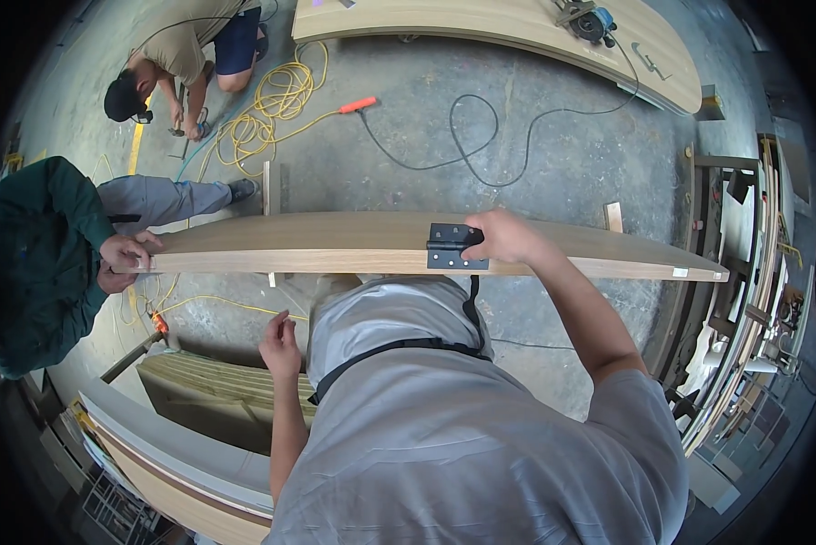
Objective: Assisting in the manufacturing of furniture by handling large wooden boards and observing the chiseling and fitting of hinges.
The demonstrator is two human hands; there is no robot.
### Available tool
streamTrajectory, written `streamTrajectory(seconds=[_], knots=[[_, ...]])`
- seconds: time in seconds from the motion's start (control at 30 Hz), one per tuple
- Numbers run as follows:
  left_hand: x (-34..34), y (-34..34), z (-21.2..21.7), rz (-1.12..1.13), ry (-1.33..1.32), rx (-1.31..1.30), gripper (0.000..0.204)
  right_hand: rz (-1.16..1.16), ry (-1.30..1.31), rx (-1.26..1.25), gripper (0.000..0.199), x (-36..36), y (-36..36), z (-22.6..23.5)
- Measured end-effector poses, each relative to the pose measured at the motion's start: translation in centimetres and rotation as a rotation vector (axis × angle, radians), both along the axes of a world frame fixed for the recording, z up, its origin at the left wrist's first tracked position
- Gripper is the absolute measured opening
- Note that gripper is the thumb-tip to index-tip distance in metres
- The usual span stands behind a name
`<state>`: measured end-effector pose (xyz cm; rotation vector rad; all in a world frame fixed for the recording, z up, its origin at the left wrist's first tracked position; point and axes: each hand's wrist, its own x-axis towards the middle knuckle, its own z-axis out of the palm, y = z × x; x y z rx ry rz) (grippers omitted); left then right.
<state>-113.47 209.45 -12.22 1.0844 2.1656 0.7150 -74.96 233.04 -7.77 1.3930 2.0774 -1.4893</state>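
Note:
A long wood-grain door panel stands on edge across the front of my body. My right hand grips a black hinge at the panel's upper edge, right of the middle. One leaf of the hinge lies against the narrow edge and shows several bright dots, while the other reaches over the panel's far side. My left hand is raised on the near side, apart from the panel, with its fingers curled together. Whatever those fingers may hold is hidden. At the panel's left end, a co-worker's hands touch the edge.
The co-worker in a dark green top stands at left. Another person crouches beyond, near a coiled yellow cord. A circular saw and a clamp lie on a far panel. Stacked boards are behind me.

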Motion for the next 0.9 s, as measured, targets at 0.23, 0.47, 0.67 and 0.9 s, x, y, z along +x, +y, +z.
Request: streamTrajectory(seconds=[0.23, 0.47, 0.67, 0.9], knots=[[10.6, 13.1, 7.2, -0.978, 0.265, 0.444, 0.031, 0.003, -0.001, -0.027, 0.032, -1.0, -0.1, 1.1], [14.3, 15.2, 4.4, -1.289, 0.362, 0.437, 0.036, -0.017, 0.003, -0.001, 0.032, -0.4, -0.8, 0.8], [14.1, 15.1, 3.3, -1.279, 0.401, 0.456, 0.032, -0.112, 0.182, 0.453, 0.061, -0.1, -3.0, 1.3], [14.0, 14.9, 3.2, -1.261, 0.402, 0.466, 0.033, 0.076, 0.177, 0.659, 0.079, -0.6, -5.3, 0.4]])
